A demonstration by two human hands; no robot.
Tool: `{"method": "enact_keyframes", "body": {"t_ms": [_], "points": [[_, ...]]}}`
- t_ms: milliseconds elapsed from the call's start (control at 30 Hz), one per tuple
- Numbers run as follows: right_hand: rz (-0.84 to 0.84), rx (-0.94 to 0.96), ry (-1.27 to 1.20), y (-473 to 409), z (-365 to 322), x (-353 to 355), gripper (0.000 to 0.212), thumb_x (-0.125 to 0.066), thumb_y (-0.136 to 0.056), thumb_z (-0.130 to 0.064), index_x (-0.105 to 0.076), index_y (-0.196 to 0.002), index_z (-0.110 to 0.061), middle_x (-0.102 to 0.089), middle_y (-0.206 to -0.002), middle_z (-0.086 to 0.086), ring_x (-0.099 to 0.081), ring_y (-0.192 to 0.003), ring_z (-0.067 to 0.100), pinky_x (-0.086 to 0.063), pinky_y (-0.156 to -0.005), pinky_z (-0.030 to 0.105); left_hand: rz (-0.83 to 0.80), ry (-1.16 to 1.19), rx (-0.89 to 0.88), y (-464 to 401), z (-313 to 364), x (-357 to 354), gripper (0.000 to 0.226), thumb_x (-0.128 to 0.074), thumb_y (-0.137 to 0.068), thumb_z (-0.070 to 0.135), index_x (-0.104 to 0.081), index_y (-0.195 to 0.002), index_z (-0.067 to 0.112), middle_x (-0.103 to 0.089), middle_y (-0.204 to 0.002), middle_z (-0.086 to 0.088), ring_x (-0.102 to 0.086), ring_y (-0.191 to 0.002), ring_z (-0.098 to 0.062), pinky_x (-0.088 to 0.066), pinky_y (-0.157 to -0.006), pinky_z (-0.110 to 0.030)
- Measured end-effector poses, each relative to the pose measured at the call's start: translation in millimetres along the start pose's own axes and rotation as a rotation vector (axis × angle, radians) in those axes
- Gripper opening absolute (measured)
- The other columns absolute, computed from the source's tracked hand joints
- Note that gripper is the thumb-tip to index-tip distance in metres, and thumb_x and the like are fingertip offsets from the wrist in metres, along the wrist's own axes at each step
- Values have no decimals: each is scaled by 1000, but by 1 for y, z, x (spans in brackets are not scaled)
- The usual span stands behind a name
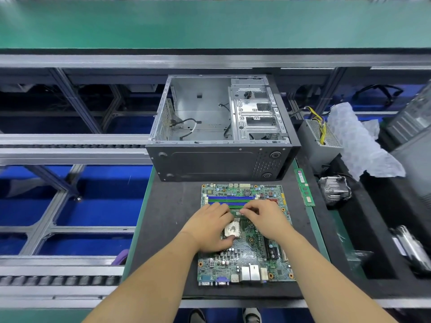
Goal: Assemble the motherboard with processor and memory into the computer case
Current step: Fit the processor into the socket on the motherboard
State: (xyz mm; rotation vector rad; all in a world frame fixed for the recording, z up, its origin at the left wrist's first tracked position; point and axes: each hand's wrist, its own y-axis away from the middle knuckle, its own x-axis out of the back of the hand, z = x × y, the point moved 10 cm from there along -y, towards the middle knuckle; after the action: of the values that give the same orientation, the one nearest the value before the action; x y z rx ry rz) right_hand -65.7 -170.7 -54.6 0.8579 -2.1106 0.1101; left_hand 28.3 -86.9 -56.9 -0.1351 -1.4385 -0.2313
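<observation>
Motherboard (245,234) lies flat on the dark mat (168,229) in the lower middle of the head view, its port block toward the bottom edge and its blue and green memory slots (229,201) toward the top. Both hands rest on it at the frame's centre. The left hand (210,227) lies palm down just left of the processor (232,229), thumb touching the chip's lower edge, fingers curled toward the nearest slot. The right hand (265,217) sits just right of it, fingers bent and bunched together at the socket's upper edge (whether they pinch anything there I cannot tell). The processor itself sits in the socket, its metal top showing between the two hands.

Directly above the board, touching the mat's far side, stands the computer case (219,127), open side up, with loose black cables inside. A green memory stick (304,187) lies alone at the mat's right edge. Further right are a heatsink fan (334,190), a grey power supply (319,141) with yellow wires, and crumpled white wrapping (359,141). A green conveyor belt (210,24) crosses the top of the frame.
</observation>
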Motion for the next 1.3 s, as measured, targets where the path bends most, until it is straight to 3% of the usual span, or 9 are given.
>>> {"method": "enact_keyframes", "body": {"t_ms": [167, 433, 733, 833, 967, 1100, 1300], "points": [[-6, 4, -4, 1, -1, 0, 22, -60, -100, -37, -74, -91, -22, -68, -75, -8, -61, -72, 11, -45, -64, 25, -12, -19, -11, -3, 3, -1, 45, -43, -84, 57, -57, -105, 19, -48, -106, 4, -43, -94, -17, -41, -88, -36], [-10, -7, -7, 1, 0, -1, 21, -60, -100, -37, -74, -91, -25, -67, -74, -12, -59, -70, 6, -40, -61, 22, 15, 21, -32, 0, -1, 2, 38, -46, -84, 56, -57, -98, 22, -48, -103, 4, -42, -90, -17, -40, -84, -35], [-44, -8, -16, 1, -4, -3, 15, -70, -93, -37, -75, -92, -23, -70, -81, -11, -63, -78, 6, -51, -71, 25, 41, 102, 89, -5, -10, 4, 33, -45, -92, 49, -50, -109, 21, -48, -104, 4, -42, -95, -17, -41, -88, -35], [-41, -21, 31, -1, -5, -4, 18, -75, -88, -37, -74, -96, -21, -69, -83, -7, -63, -79, 13, -52, -72, 30, 59, -1, 49, -8, -10, 10, 32, -43, -94, 49, -51, -103, 20, -49, -101, 3, -43, -93, -19, -36, -87, -35], [-75, -40, 134, -6, -9, -11, 27, -81, -82, -40, -73, -99, -21, -69, -84, -6, -61, -76, 12, -45, -64, 25, 66, -77, 15, -3, -17, 16, 34, -41, -95, 50, -54, -104, 20, -52, -102, 2, -47, -97, -21, -32, -87, -35], [-84, -55, 204, -9, -10, -12, 25, -80, -83, -40, -73, -98, -21, -68, -84, -6, -64, -80, 14, -52, -73, 28, 150, -102, 104, 12, -25, 16, 40, -42, -92, 55, -54, -113, 23, -52, -114, 2, -47, -106, -23, -36, -89, -38], [-102, -53, 210, -8, -12, -14, 17, -78, -87, -37, -74, -96, -24, -65, -80, -11, -64, -79, 12, -53, -72, 28, 174, 57, 420, 47, -55, -11, 57, -30, -95, 57, -34, -143, 28, -30, -151, 0, -30, -137, -25, -28, -110, -48]]}}
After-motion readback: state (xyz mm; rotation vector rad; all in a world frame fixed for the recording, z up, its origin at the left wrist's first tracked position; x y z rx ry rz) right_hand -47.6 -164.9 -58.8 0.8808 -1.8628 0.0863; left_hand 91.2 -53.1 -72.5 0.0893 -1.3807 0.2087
